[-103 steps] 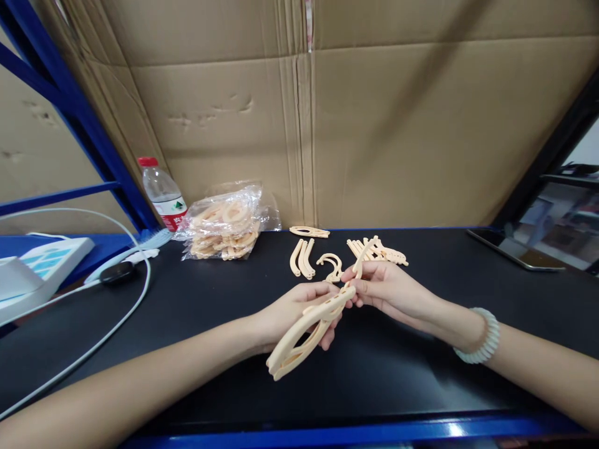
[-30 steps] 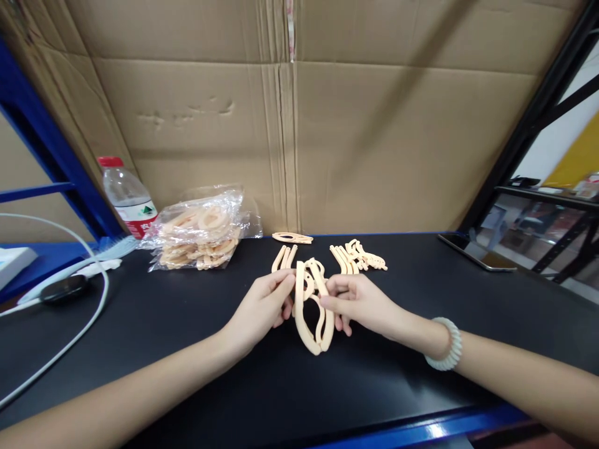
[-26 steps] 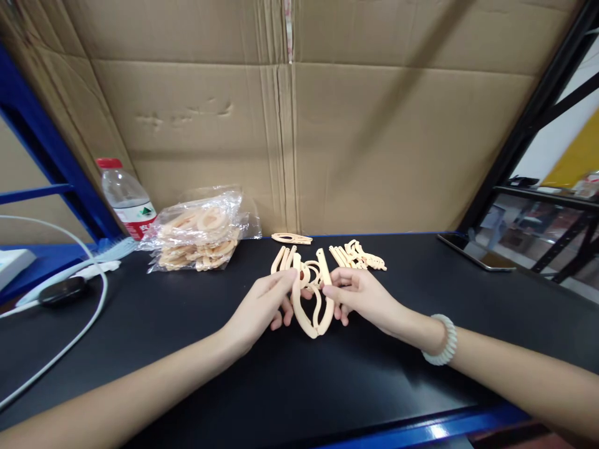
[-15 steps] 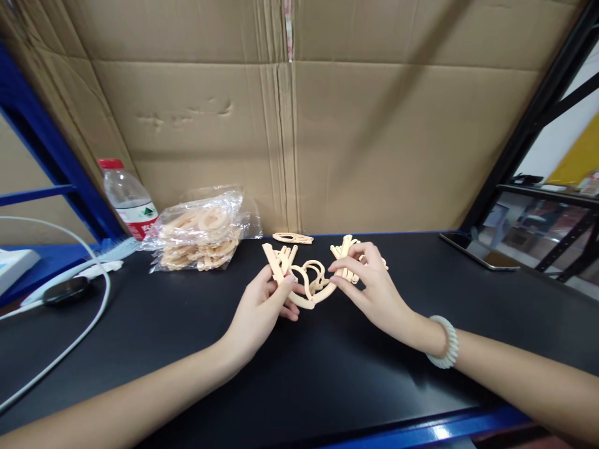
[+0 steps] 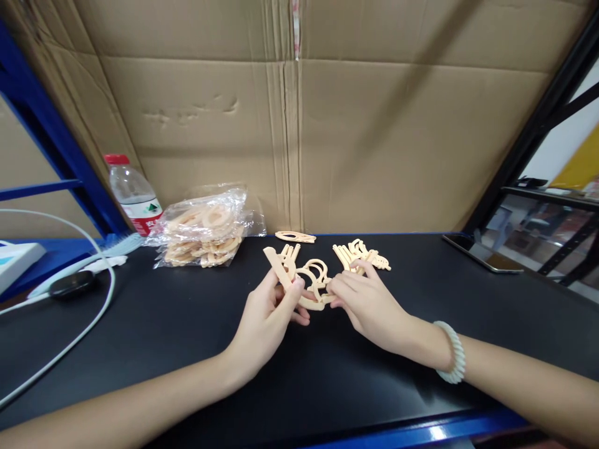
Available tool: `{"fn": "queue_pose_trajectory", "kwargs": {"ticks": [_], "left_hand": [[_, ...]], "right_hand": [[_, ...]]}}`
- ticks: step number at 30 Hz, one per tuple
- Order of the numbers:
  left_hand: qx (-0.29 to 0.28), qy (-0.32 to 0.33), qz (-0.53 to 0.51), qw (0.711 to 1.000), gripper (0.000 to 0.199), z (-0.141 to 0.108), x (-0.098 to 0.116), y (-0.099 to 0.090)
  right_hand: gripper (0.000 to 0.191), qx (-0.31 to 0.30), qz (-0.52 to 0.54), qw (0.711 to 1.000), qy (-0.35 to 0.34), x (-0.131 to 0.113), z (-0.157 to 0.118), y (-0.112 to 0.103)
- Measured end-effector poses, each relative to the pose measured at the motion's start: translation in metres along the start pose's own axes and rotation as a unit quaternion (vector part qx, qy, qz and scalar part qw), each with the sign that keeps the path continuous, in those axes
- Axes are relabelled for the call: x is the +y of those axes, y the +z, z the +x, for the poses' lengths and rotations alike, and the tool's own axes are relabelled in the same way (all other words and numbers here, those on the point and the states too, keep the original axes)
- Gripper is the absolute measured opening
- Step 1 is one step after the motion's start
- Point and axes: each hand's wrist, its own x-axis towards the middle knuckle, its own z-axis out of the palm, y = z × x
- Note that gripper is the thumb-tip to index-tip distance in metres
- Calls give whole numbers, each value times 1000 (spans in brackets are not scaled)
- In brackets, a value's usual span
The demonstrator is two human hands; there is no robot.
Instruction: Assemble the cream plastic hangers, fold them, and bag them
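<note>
My left hand [image 5: 262, 321] is closed round a pale, curved wooden piece [image 5: 276, 263]; its flat end sticks up above the thumb. My right hand [image 5: 372, 305] pinches a second curved wooden strip [image 5: 370, 257], mostly covered by the fingers. The two pieces come together end to end between my hands, low over the table; whether they are joined I cannot tell. Just behind them lie rounded wooden pieces [image 5: 319, 267]. Several thin wooden sticks [image 5: 342, 255] lie beyond my right hand, beside some scalloped wooden pieces [image 5: 382, 263]. More sticks [image 5: 291, 251] show behind my left hand.
A clear bag of wooden parts [image 5: 206, 227] lies at the back left, beside a red-capped bottle [image 5: 135, 199]. A flat wooden piece [image 5: 296, 237] rests near the cardboard [image 5: 210, 125]. A phone-like slab [image 5: 482, 254] is at right; a white cable [image 5: 105, 312] loops at left.
My right hand has slid down its strip toward the meeting point and turned, its fingers covering more of the wood. My left hand keeps its hold, and the view has shifted slightly.
</note>
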Motion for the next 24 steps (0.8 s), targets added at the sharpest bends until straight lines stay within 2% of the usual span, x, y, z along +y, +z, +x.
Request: {"fn": "queue_pose_trajectory", "kwargs": {"ticks": [8, 13, 16, 18, 20, 24], "left_hand": [[27, -49, -45, 997, 32, 2, 4, 4], [71, -114, -72, 988, 25, 10, -2, -3], [66, -99, -50, 992, 25, 12, -5, -6], [33, -79, -35, 996, 28, 10, -7, -5], [-2, -74, -31, 997, 32, 7, -9, -2], [-20, -74, -32, 997, 35, 3, -12, 2]], "right_hand": [[30, 10, -44, 994, -98, 2, 4, -8], [31, -2, -53, 988, -146, 13, 5, -13], [26, 19, -10, 994, -105, 32, 5, -16], [17, 34, 19, 998, -53, 48, 6, -18], [17, 38, 26, 999, -19, 62, 6, -18], [23, -3, 53, 998, -39, 72, 5, -8]]}}
